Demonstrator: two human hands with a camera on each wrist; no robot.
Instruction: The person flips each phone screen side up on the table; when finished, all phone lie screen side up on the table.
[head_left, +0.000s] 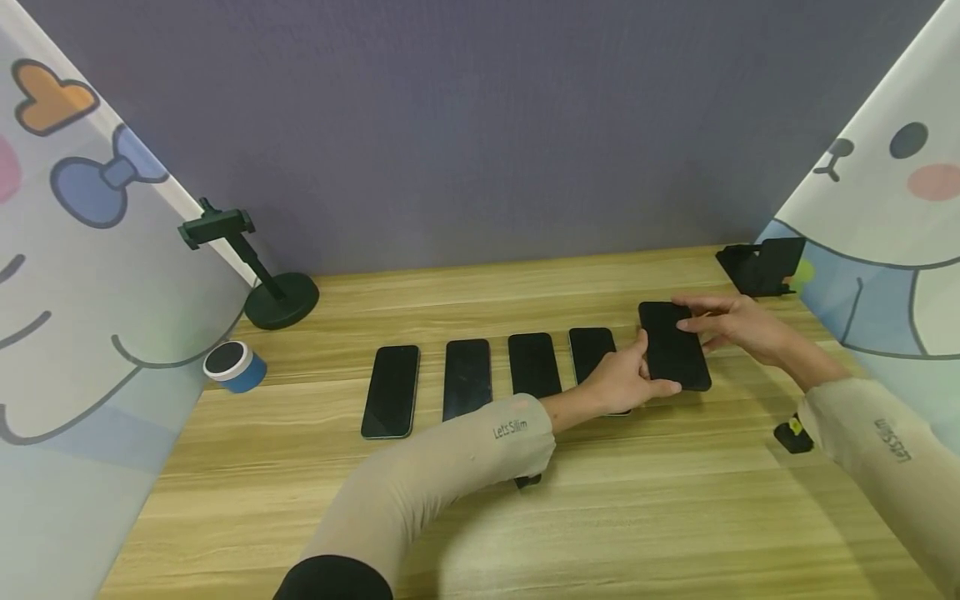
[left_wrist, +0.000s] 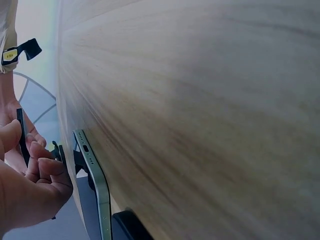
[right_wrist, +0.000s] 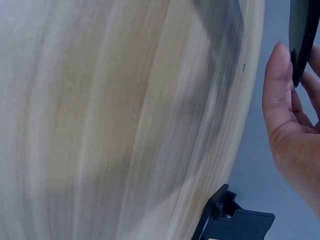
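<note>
A black smartphone (head_left: pixel 675 346) is raised above the right part of the wooden table, its dark face turned up. My left hand (head_left: pixel 618 379) grips its lower left edge between thumb and fingers. On the opposite side, my right hand (head_left: pixel 738 329) pinches the upper right edge, with the thumb over the dark face. The left wrist view shows the held phone (left_wrist: pixel 22 132) edge-on between the hands. To the left, several phones lie in a row, among them a pale-edged phone (head_left: pixel 391 392) and a phone (head_left: pixel 591 350) partly hidden by my left hand.
A dark green phone stand (head_left: pixel 281 300) is at the back left, near a blue and white round container (head_left: pixel 236 367). A black folding stand (head_left: pixel 765 265) occupies the back right corner. A grey partition (head_left: pixel 487 133) rises behind the wooden table (head_left: pixel 637 525).
</note>
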